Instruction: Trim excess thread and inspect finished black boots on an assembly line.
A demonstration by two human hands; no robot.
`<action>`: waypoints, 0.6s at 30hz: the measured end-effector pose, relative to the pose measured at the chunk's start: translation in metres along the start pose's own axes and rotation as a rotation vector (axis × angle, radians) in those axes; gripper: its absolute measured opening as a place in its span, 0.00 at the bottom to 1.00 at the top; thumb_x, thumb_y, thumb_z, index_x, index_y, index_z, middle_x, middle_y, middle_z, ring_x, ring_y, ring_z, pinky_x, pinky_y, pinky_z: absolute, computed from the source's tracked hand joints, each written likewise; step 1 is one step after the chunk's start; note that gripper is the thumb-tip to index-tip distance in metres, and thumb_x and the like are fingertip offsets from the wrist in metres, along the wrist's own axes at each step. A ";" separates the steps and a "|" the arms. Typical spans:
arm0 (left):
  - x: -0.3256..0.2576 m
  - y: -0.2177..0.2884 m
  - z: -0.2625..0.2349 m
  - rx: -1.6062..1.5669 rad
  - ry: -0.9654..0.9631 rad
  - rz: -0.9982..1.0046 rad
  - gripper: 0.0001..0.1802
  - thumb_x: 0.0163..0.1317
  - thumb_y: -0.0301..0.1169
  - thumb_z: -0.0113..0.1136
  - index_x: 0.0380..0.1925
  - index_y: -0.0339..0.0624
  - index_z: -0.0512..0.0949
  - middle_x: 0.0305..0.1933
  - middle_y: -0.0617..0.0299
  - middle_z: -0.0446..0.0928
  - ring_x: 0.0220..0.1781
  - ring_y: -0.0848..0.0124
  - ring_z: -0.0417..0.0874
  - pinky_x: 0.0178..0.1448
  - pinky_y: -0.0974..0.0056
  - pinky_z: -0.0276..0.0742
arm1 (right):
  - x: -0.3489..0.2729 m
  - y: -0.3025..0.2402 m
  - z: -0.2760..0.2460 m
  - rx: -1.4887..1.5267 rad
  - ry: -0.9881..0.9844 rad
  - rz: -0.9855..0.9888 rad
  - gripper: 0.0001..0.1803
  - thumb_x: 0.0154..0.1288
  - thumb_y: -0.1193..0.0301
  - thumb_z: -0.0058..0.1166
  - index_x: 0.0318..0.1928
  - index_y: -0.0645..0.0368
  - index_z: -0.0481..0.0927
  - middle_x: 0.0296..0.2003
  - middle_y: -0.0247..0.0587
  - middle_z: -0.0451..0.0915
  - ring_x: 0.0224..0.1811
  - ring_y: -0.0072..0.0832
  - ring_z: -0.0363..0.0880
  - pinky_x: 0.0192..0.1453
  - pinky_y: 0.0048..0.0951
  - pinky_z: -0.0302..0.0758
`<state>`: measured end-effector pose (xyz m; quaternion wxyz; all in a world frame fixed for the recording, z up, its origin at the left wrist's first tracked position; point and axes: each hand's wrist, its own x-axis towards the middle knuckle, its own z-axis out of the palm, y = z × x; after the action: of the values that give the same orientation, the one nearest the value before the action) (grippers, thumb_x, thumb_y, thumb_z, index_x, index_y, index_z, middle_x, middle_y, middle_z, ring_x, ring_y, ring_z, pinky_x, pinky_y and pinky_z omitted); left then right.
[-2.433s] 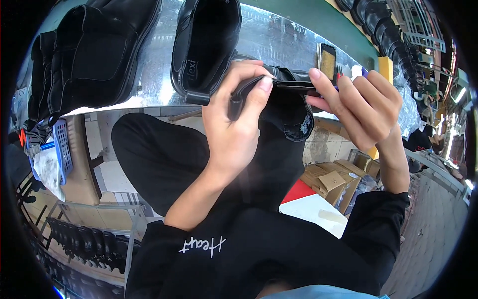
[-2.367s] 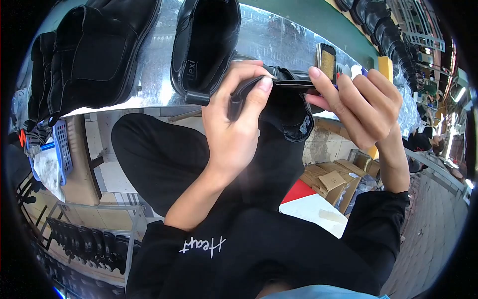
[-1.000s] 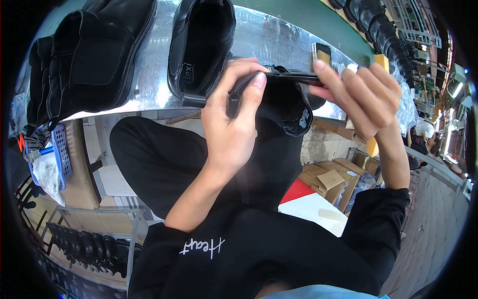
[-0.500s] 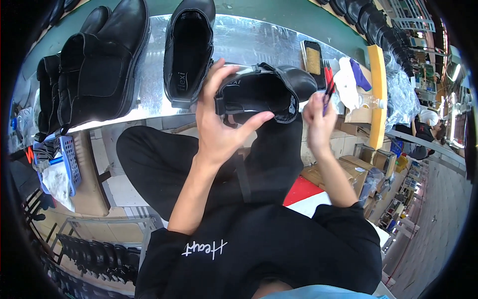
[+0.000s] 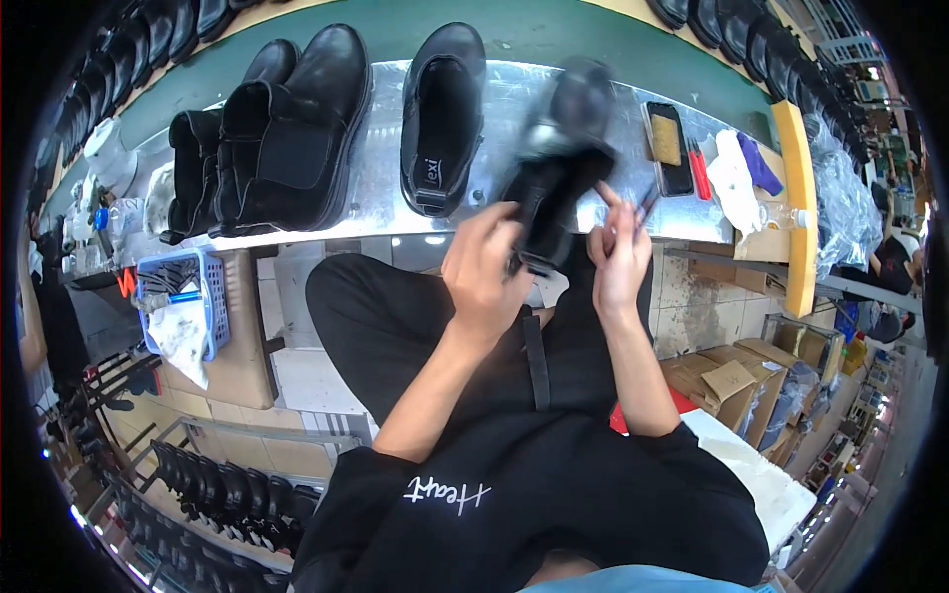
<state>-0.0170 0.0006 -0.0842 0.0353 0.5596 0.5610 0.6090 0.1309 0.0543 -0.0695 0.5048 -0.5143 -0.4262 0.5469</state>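
A black shoe [image 5: 565, 188], blurred by motion, is raised at a slant over the metal table, its toe pointing away from me. My left hand [image 5: 484, 259] is closed around its heel end. Beside its right side, my right hand [image 5: 621, 255] is curled around a slim dark tool [image 5: 648, 203], too smeared to name, with one finger reaching to the shoe's edge. Another black shoe [image 5: 443, 124] stands on the table to the left, toe away from me. Farther left, several black shoes [image 5: 301, 148] lean together.
On the metal table's [image 5: 514, 84] right side are a black tray [image 5: 674, 176] with a tan sponge, a red-handled tool [image 5: 700, 170], a white cloth [image 5: 733, 178] and a clear bottle [image 5: 783, 217]. A yellow bar [image 5: 797, 212] borders that end. A blue basket [image 5: 210, 296] hangs at left.
The held shoe has swung from lying sideways to pointing away from me. My left hand has shifted to its heel, and my right hand has come in against its side. The view has shifted too.
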 end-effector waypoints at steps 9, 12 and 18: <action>-0.032 -0.008 -0.021 0.046 -0.131 -0.254 0.31 0.52 0.22 0.74 0.56 0.33 0.72 0.59 0.45 0.74 0.58 0.53 0.79 0.59 0.58 0.76 | 0.050 0.008 -0.011 -0.274 -0.072 -0.017 0.15 0.76 0.61 0.52 0.38 0.62 0.78 0.39 0.41 0.85 0.21 0.17 0.67 0.28 0.21 0.65; -0.050 -0.024 -0.054 0.108 -0.188 -0.335 0.23 0.55 0.22 0.71 0.51 0.34 0.76 0.55 0.48 0.76 0.54 0.56 0.80 0.55 0.60 0.78 | 0.075 0.028 -0.026 -0.627 0.084 -0.260 0.14 0.68 0.66 0.62 0.46 0.63 0.79 0.39 0.44 0.82 0.34 0.33 0.80 0.43 0.37 0.76; -0.059 -0.046 -0.112 0.216 -0.148 -0.481 0.13 0.59 0.20 0.67 0.44 0.32 0.78 0.50 0.50 0.79 0.48 0.59 0.82 0.50 0.61 0.79 | 0.095 0.035 -0.038 -1.092 0.183 -0.567 0.20 0.62 0.69 0.65 0.55 0.59 0.79 0.40 0.46 0.75 0.41 0.43 0.79 0.46 0.40 0.75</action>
<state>-0.1027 -0.0939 -0.1263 0.1597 0.4537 0.7356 0.4771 0.1680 0.1421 -0.1204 0.3290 -0.6097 -0.7195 0.0481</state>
